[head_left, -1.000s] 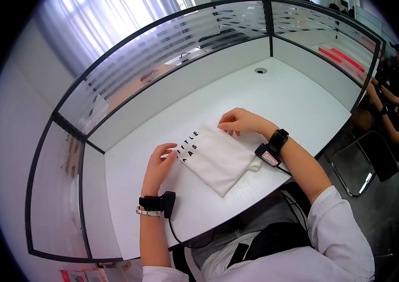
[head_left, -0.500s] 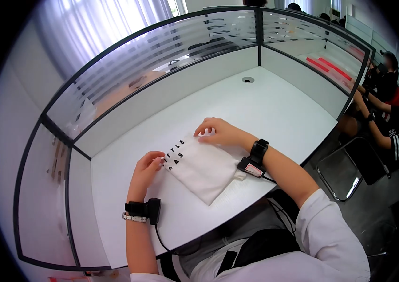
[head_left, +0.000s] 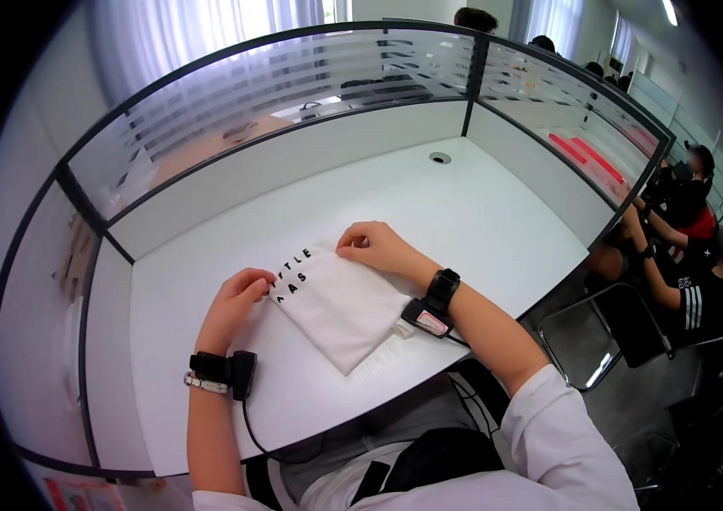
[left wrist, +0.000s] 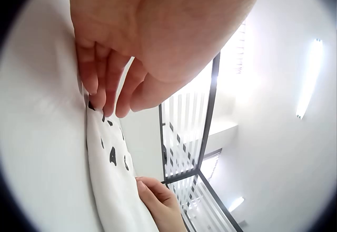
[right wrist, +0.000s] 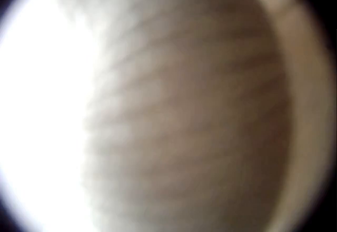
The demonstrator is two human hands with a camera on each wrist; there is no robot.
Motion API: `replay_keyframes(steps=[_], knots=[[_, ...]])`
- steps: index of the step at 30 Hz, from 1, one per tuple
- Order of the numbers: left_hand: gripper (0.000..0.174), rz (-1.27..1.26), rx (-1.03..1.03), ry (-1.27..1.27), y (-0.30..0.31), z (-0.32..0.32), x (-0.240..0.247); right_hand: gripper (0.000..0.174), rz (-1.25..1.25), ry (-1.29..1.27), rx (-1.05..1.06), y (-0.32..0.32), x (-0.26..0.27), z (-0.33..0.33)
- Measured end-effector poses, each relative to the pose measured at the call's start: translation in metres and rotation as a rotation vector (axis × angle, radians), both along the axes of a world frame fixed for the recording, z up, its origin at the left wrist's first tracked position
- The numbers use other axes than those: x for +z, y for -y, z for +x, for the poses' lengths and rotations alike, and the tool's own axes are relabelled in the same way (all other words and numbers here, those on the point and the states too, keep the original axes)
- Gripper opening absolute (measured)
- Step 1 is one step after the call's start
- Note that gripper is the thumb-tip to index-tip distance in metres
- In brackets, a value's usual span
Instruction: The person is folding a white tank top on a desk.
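Cloth held at two corners on the desk

A folded white cloth (head_left: pixel 340 307) printed with black letters (head_left: pixel 293 271) is laid flat on the white desk (head_left: pixel 481 204), close to its near edge and directly in front of the person. Its lettered end is pinched by the left hand (head_left: pixel 233 302). In the left wrist view the fingers (left wrist: pixel 102 84) and thumb are seen closed together on the very edge of the fabric. The far corner is taken by the right hand (head_left: pixel 376 245), whose fingers are curled down onto it. A pinch is judged likely there, though the right wrist view is filled by a blur and nothing is added by it.

The step in hand is judged to be the gripping of the far edge, with the cloth not yet raised from the desk. For any lift or fold from here, an even hold at both corners would be called for, so that the layers are not pulled askew.

Around the desk, a frosted glass screen (head_left: pixel 250 94) is set on two sides, and a round cable hole (head_left: pixel 440 157) is seen near the back corner
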State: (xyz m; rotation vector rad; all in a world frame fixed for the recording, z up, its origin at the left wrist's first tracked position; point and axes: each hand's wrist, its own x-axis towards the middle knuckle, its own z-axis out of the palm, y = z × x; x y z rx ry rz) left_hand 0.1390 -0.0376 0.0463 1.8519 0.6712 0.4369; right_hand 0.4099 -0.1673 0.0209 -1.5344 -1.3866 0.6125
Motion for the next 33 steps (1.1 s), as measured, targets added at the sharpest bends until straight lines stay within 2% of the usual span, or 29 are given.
replay_keyframes(steps=[8,12,17,19,23,25,27,29,30,32,33], knots=[[0.025,-0.042,-0.032,0.043,-0.005,-0.003,-0.006,0.019,0.039,-0.017,-0.112,0.001,-0.001,0.001],[0.026,-0.002,-0.004,0.016,-0.006,-0.007,-0.008,0.018,0.054,0.109,-0.108,-0.011,-0.009,0.017],[0.024,0.046,-0.021,0.003,-0.014,-0.006,-0.017,0.021,0.131,-0.142,-0.22,-0.008,0.0,0.031],[0.023,0.043,-0.016,0.009,-0.014,-0.004,-0.018,0.024,0.156,-0.139,-0.249,-0.004,0.003,0.039],[0.023,0.067,0.013,0.004,-0.011,-0.007,-0.018,0.028,0.358,-0.244,-0.417,-0.002,0.009,0.048],[0.023,0.059,-0.02,0.022,-0.014,-0.008,-0.021,0.03,0.341,-0.231,-0.496,0.004,0.015,0.052],[0.023,0.069,-0.004,0.019,-0.013,-0.008,-0.022,0.022,0.322,-0.245,-0.563,0.007,0.011,0.058],[0.023,0.057,0.041,-0.012,-0.008,-0.007,-0.019,0.045,0.437,-0.21,-0.586,0.004,-0.001,0.066],[0.023,0.043,0.053,0.0,-0.006,-0.008,-0.018,0.045,0.426,-0.197,-0.573,0.001,-0.003,0.065],[0.021,0.057,0.033,-0.048,-0.006,-0.009,-0.015,0.067,0.47,-0.142,-0.664,-0.005,-0.008,0.061],[0.021,0.054,0.038,-0.046,-0.008,-0.008,-0.017,0.067,0.468,-0.14,-0.659,-0.004,-0.005,0.059]])
